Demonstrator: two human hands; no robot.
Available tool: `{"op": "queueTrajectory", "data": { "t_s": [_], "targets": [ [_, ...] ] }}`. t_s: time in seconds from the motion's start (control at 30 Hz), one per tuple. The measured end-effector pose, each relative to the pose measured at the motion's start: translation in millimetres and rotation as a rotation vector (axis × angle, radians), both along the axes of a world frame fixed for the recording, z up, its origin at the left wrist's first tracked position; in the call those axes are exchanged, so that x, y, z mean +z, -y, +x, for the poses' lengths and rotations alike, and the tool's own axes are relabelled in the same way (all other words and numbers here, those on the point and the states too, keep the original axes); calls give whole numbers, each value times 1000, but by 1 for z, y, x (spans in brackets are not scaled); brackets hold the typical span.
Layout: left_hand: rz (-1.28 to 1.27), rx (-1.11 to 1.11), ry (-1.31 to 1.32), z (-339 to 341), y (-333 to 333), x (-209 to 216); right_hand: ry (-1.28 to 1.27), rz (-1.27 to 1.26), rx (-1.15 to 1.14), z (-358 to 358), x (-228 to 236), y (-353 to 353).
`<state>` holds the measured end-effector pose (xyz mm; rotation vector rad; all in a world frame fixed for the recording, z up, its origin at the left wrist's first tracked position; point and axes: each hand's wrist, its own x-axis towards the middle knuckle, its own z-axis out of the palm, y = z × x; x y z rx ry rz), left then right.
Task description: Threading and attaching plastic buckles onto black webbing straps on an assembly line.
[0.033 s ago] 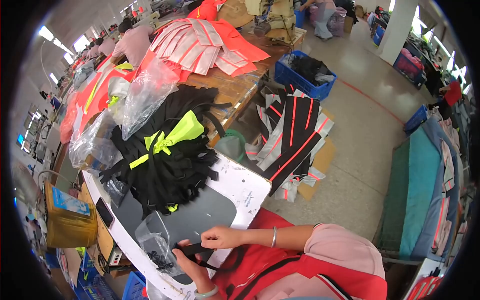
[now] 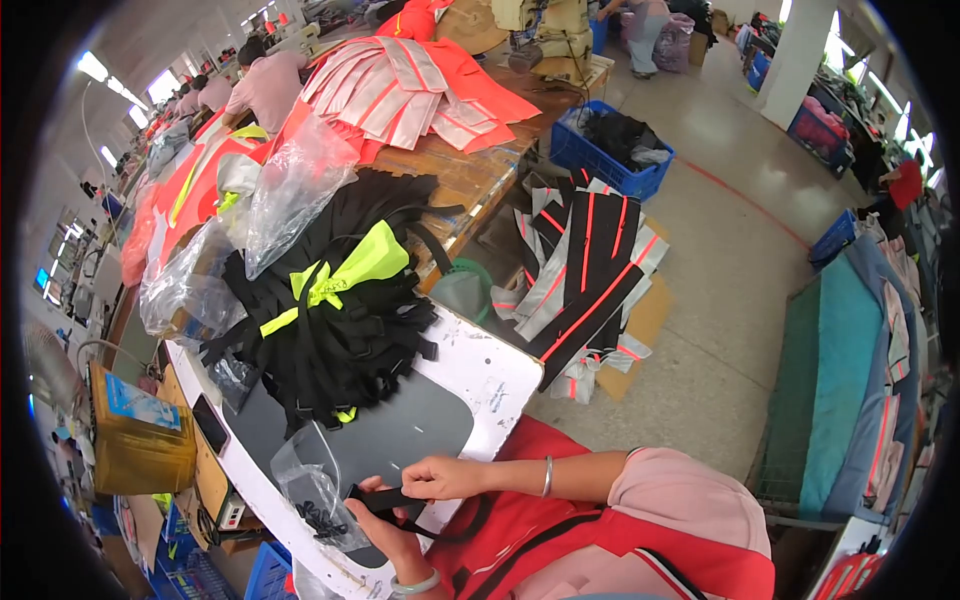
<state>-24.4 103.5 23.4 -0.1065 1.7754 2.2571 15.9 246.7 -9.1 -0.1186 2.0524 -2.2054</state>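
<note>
The right hand (image 2: 440, 478) is closed in a fist on a black strap (image 2: 398, 498), over the near edge of the white tabletop (image 2: 495, 385). The left hand (image 2: 388, 533), just beside it, grips the same strap between thumb and fingers. A black length curves below the hands over the person's red apron (image 2: 545, 505); whether it belongs to that strap is hard to tell. A clear bag (image 2: 305, 468) with black bits (image 2: 322, 520) in it lies between the left hand and the far edge of the tabletop. A big pile (image 2: 330, 370) of black straps, tied about with a yellow band (image 2: 370, 262), covers the upper part of the tabletop, spreading over its grey panel (image 2: 435, 410). A phone (image 2: 211, 428) lies along the far edge. Beyond the upper right corner, well apart from the hands, is a heap of red-lined strips (image 2: 585, 270); past it, a blue crate (image 2: 610, 165) stands on the floor (image 2: 715, 270)
</note>
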Motion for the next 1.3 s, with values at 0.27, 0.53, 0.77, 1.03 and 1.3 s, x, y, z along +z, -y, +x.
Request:
{"op": "queueTrajectory", "data": {
  "t_s": [0.27, 0.53, 0.77, 1.03, 1.3],
  "targets": [
    [-31, -54, -184, 9, -8, -7, 265, -575, 58, 5, 6, 9],
    [-272, -136, -350, 20, -6, -16, 289, -661, 67, 1, 7, 10],
    [-261, -104, -429, 21, -7, -8, 313, -828, 103, 8, 19, 15],
    [-264, -209, -577, 18, -15, 8, 281, -837, 90, 6, 17, 7],
    [-662, -410, -713, 7, 5, 14, -251, -66, 21, -2, 11, -27]
  ]
}}
